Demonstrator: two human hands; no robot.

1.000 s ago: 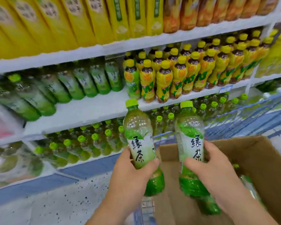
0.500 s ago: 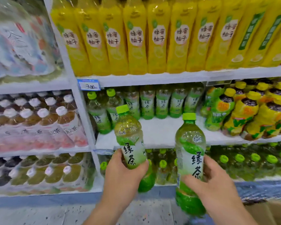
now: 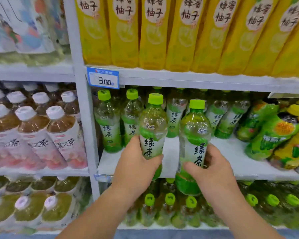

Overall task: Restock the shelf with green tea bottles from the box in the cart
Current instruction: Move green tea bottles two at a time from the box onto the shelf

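Left hand [image 3: 136, 163] grips a clear plastic green tea bottle with a lime-green screw cap [image 3: 153, 128], near upright, in front of the white metal middle shelf [image 3: 231, 152]. The thumb [image 3: 155, 158] curls across the lower front of its white label. The other fingers wrap round the left side, with the palm behind the lower body. Cap and shoulder stand clear above the hand, and the green base shows just below the thumb. Right hand [image 3: 212, 171] holds a second green tea bottle of the same make [image 3: 194, 135], just beside the first and slightly lower, also upright. Here the thumb lies over the label's lower front and the fingers [image 3: 212, 150] curl round the right side. The base hangs below the hand, past the shelf's front edge as seen from the head camera. The two held bottles are close, but I cannot tell whether they touch. A row of like green tea bottles [image 3: 108, 128] stands at the back of the same shelf, leaving bare white board in front of them. A blue-framed price tag reading 3.00 [image 3: 103, 80] is clipped to the rail above. Tall yellow-labelled bottles [image 3: 154, 31] fill the top shelf. White-capped brown tea bottles with pink labels [image 3: 33, 131] fill the bay to the left. Leaning green-and-yellow bottles [image 3: 269, 135] crowd the right end. Green-capped bottles [image 3: 169, 199] sit on the shelf below.
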